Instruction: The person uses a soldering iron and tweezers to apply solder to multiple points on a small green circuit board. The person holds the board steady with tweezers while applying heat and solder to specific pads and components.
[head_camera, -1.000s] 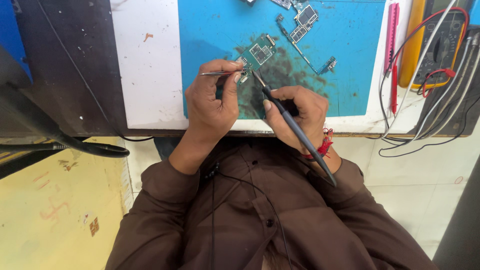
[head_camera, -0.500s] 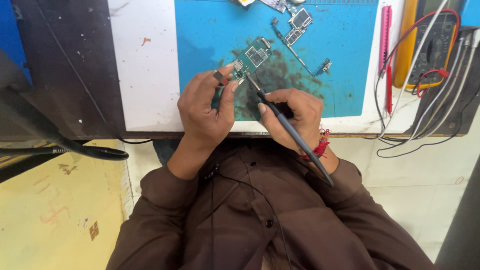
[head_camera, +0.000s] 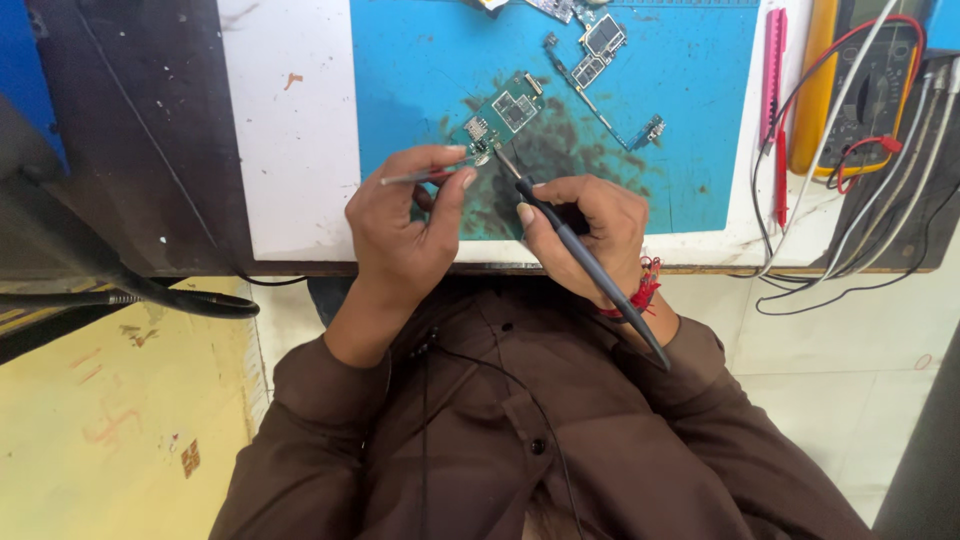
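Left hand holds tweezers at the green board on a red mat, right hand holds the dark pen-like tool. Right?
Not quite: the mat is blue, not red, as the head view shows. The rest holds: left hand holds tweezers at the green board, right hand holds the dark pen-like tool.

Lighting: bright, even, diffuse; source not visible. Colours saturated, the blue mat vivid, the white bench top near full brightness yet not blown out.
Shadows: soft, short; faint shade under the left hand and right hand; dark band below the bench edge.
Glare: slight sheen on the yellow floor, lower left.
Sharpness: centre crisp, no motion blur.
Edges: wide-angle stretch; straight lines bow toward the corners, which darken somewhat.
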